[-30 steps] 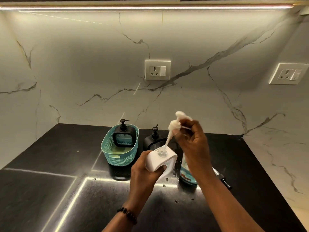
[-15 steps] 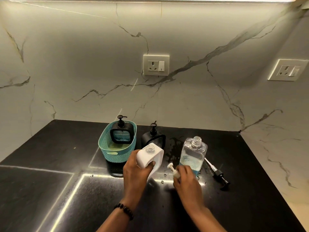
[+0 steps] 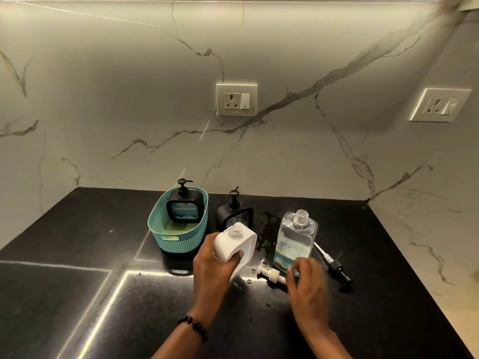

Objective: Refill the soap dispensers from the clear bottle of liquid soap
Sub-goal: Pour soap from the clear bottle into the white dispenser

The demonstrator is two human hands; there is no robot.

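Note:
My left hand (image 3: pixel 215 270) grips a white soap dispenser (image 3: pixel 234 244), tilted, its neck open with no pump on it. The white pump (image 3: pixel 269 274) lies on the black counter (image 3: pixel 77 255) just right of it. My right hand (image 3: pixel 305 286) hovers over the pump's right end, at the foot of the clear bottle (image 3: pixel 295 239); it looks blurred and its fingers seem relaxed. The clear bottle stands upright, uncapped, with blue soap in its lower part. A black dispenser (image 3: pixel 234 215) stands behind the white one.
A teal basket (image 3: pixel 166 229) at the back left holds another black dispenser (image 3: pixel 184 207). A black pump (image 3: pixel 334 268) lies on the counter right of the clear bottle. Small drops wet the counter between the bottles. The marble wall carries two sockets.
My right hand pulled the white pump out of the dispenser, brought it down and laid it on the counter. It now lets go beside the clear bottle. The left hand kept holding the dispenser.

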